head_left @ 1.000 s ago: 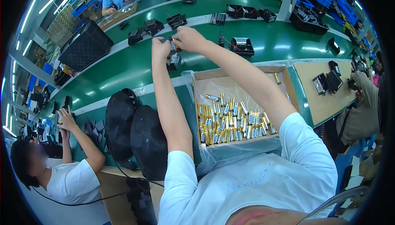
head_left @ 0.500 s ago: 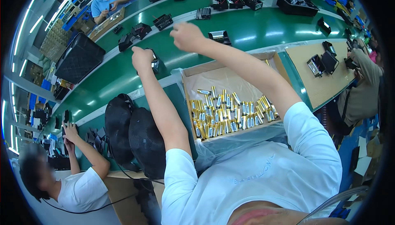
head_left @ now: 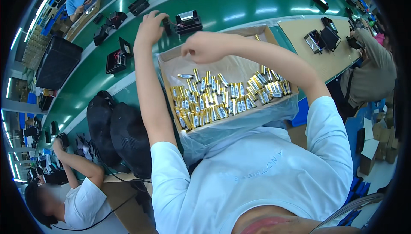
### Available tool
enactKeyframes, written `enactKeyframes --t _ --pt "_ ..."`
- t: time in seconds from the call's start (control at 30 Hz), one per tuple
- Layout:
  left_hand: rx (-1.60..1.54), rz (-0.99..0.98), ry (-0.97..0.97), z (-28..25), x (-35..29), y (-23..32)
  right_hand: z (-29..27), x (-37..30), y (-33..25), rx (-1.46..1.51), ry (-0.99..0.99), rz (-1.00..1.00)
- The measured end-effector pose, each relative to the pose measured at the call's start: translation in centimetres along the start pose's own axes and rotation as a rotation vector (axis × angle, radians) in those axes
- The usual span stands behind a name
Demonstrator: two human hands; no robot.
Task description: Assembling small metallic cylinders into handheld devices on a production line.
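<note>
My left hand (head_left: 150, 28) reaches over the green belt with its fingers stretched out, close to the raised lid of a black battery case (head_left: 187, 23). Whether the fingertips touch that lid is unclear. My right hand (head_left: 206, 48) is curled above the far part of a shallow cardboard box (head_left: 165, 58); whatever it may hold is hidden. Inside the plastic-lined box lie many gold and white batteries (head_left: 214, 101), mostly heaped toward the near side. Another black battery case (head_left: 116, 60) stands with its lid up, left of my left forearm.
More black cases (head_left: 139, 5) line the belt (head_left: 239, 9). A tan board (head_left: 314, 54) at right holds open cases, beside a co-worker (head_left: 370, 63). Two black mesh-covered shapes (head_left: 128, 131) sit left of the box. Other people work at lower left and upper left.
My view has shifted. My left hand has left one case, which now stands with its lid up, for the one to its right. My right hand has come nearer, over the box.
</note>
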State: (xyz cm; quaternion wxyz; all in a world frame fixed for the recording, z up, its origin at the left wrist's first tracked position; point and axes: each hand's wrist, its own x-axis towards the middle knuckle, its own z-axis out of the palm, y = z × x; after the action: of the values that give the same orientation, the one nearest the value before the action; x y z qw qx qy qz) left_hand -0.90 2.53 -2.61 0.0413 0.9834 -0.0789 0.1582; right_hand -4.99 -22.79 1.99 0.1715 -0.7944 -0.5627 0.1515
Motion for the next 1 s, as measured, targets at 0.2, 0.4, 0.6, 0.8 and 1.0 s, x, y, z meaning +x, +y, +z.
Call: enactKeyframes --t 0.2,0.4,0.6,0.8,1.0 --pt "0.08 -0.011 0.198 -1.0 -0.7 0.2 3.3 -3.0 0.9 0.036 0.131 -0.258" --pt "-0.454 -0.38 -0.018 -3.1 0.0 2.9 4.6 -1.3 -0.6 -0.088 0.112 0.045" --pt "-0.879 -0.449 0.013 -0.2 0.9 2.2 6.2 -1.1 -0.5 -0.069 0.135 0.028" --pt "-1.484 -0.489 -0.017 -1.5 0.3 2.5 6.3 -1.0 -1.4 -0.09 0.175 0.071" --pt "-1.653 -0.388 0.197 -1.8 -1.5 5.4 8.0 -0.3 1.0 -0.159 0.342 0.016"
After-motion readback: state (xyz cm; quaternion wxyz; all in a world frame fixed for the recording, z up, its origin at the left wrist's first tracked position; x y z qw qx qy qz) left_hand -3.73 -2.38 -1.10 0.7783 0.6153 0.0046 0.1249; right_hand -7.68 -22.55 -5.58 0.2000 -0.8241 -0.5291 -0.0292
